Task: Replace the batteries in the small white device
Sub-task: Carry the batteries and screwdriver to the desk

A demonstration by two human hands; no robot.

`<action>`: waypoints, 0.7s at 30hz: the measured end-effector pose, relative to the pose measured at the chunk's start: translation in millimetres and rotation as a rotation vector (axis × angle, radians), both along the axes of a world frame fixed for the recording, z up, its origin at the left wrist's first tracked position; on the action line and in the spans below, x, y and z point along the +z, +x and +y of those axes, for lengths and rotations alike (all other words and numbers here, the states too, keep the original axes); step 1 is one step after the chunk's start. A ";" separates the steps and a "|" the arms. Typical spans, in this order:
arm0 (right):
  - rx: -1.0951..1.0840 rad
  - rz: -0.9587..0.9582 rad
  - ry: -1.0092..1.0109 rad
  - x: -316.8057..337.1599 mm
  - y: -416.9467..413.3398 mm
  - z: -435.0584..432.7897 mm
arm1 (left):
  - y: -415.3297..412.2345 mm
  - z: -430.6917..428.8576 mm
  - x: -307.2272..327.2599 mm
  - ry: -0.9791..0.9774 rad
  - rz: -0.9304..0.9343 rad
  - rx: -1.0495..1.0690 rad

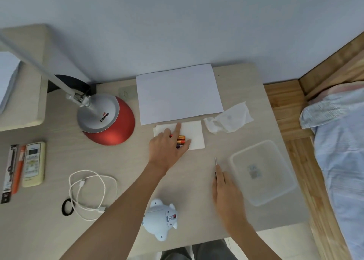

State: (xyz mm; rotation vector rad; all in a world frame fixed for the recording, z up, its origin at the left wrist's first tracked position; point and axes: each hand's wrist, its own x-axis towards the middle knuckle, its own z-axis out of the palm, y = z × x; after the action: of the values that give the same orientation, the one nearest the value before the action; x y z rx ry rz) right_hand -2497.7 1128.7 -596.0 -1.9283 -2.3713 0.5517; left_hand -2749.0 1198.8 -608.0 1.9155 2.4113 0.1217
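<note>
The small pale device (pixel 160 219), shaped like an animal, lies on its back near the desk's front edge, and its battery bay shows a red part. Several batteries (pixel 181 140) lie on a white tissue (pixel 194 134) in the middle of the desk. My left hand (pixel 166 148) rests over the batteries, its fingers spread and touching them; whether it grips one is not clear. My right hand (pixel 226 192) is closed around a small screwdriver (pixel 215 162), whose metal tip points away from me.
A red-based desk lamp (pixel 107 120) stands at the left. A white sheet of paper (pixel 178 93) lies behind the tissue, with a crumpled wrapper (pixel 230 120) to its right. A clear plastic lid (pixel 262 172) sits at the right. A white cable (pixel 90 192) and a remote (pixel 33 164) lie left.
</note>
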 end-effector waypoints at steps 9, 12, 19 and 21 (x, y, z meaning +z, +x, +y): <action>0.045 -0.052 -0.047 6.0 -2.4 3.3 | -23.8 -23.4 40.5 0.017 -0.028 -0.040; 0.049 -0.053 -0.063 7.9 -2.9 6.2 | -35.9 -47.3 57.7 0.110 -0.111 -0.033; 0.075 -0.055 -0.112 20.1 0.1 5.2 | -48.4 -131.2 76.3 0.119 -0.394 -0.032; 0.090 -0.090 -0.105 19.2 1.4 3.8 | -45.2 -157.2 75.7 0.061 -0.528 -0.041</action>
State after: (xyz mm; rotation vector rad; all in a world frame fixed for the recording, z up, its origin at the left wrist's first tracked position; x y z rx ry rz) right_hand -2496.3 1132.5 -576.8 -1.9345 -2.5442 0.6191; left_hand -2794.2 1041.6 -532.2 1.6795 2.0324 0.6185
